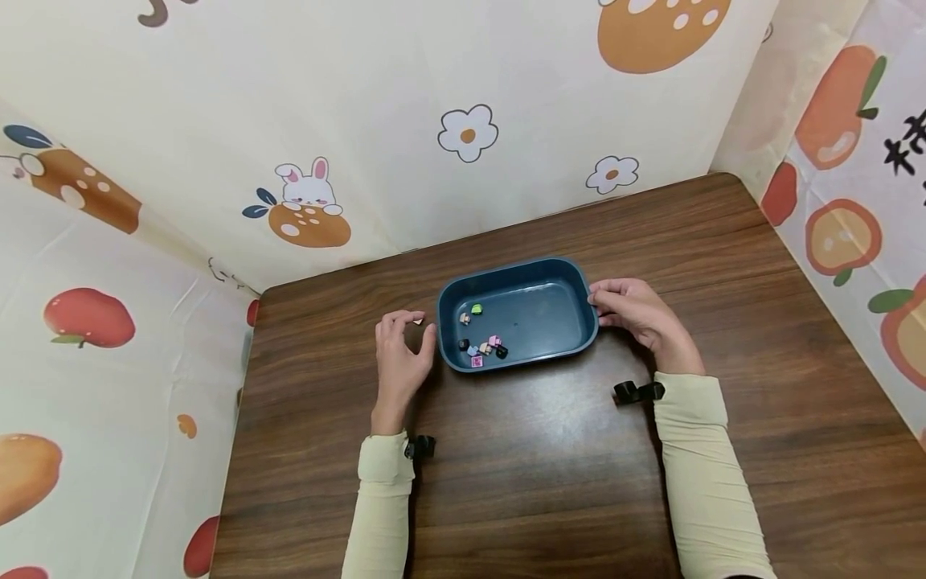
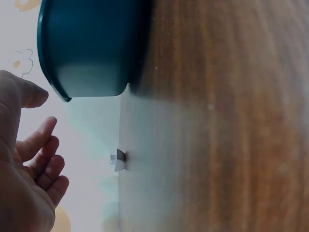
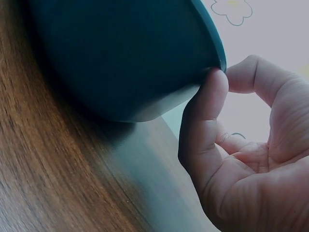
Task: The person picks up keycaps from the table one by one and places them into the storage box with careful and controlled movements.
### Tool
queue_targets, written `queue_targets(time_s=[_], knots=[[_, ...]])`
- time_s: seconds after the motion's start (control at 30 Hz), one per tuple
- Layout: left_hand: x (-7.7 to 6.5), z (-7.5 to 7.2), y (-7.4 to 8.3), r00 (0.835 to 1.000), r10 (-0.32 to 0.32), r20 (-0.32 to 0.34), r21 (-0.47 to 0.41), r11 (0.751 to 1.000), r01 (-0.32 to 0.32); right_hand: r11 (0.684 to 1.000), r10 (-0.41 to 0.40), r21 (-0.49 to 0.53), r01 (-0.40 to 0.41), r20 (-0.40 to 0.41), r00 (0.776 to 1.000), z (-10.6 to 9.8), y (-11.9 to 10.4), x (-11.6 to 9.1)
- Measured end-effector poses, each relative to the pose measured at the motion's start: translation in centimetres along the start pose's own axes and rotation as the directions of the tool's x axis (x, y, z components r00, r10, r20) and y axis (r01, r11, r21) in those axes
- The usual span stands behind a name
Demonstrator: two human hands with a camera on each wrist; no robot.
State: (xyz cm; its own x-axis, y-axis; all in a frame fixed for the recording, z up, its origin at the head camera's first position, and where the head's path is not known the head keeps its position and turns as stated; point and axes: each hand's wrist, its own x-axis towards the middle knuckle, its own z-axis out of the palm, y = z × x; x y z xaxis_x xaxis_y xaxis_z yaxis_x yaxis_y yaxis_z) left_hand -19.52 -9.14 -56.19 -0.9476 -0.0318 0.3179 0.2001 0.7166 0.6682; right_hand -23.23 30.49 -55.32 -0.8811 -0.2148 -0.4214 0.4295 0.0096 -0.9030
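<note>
A dark blue rectangular tray (image 1: 535,351) rests on the table, with several small coloured blocks (image 1: 485,348) in its left part, among them a green block (image 1: 477,309) near the left wall. At the tray's right end, my right hand (image 1: 640,314) pinches the rim between thumb and fingers; the right wrist view shows that rim grip close up. My left hand (image 1: 405,358) hovers just left of the tray with loosely bent, spread fingers. Beside those fingertips stands a small block (image 2: 119,160) on the tabletop, partly covered by the fingers in the head view.
The brown wood-grain table (image 1: 535,466) meets a patterned cloth backdrop (image 1: 391,161) at its far edge. More printed cloth hangs at the left and right sides. A black wrist strap (image 1: 421,447) sits at the left cuff, another black strap (image 1: 638,392) at the right.
</note>
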Motion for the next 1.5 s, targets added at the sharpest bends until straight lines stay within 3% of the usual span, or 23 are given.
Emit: queue_targets(time_s=[0.23,0.5,0.8,1.03,1.5], knots=[[0.2,0.1,-0.9,0.998,-0.066,-0.024,0.032,0.997,0.067,1.000,-0.003,-0.003,0.003,0.002,1.000,0.0,0.0,0.0],[0.5,0.2,-1.9,0.989,-0.147,-0.004,0.044,0.988,0.147,1.000,-0.015,-0.002,0.015,0.007,1.000,0.2,0.0,0.0],[0.7,0.5,-3.2,0.989,-0.145,-0.014,0.064,0.987,0.146,0.998,-0.032,0.057,0.031,0.016,0.999,0.2,0.0,0.0],[0.9,0.7,-4.0,0.983,-0.184,0.007,0.078,0.980,0.183,0.999,-0.026,0.032,0.026,0.008,1.000,0.0,0.0,-0.1],[1.3,1.2,-4.8,0.980,-0.195,0.029,0.094,0.977,0.192,0.999,-0.016,0.033,0.016,0.007,1.000,0.0,0.0,-0.1]])
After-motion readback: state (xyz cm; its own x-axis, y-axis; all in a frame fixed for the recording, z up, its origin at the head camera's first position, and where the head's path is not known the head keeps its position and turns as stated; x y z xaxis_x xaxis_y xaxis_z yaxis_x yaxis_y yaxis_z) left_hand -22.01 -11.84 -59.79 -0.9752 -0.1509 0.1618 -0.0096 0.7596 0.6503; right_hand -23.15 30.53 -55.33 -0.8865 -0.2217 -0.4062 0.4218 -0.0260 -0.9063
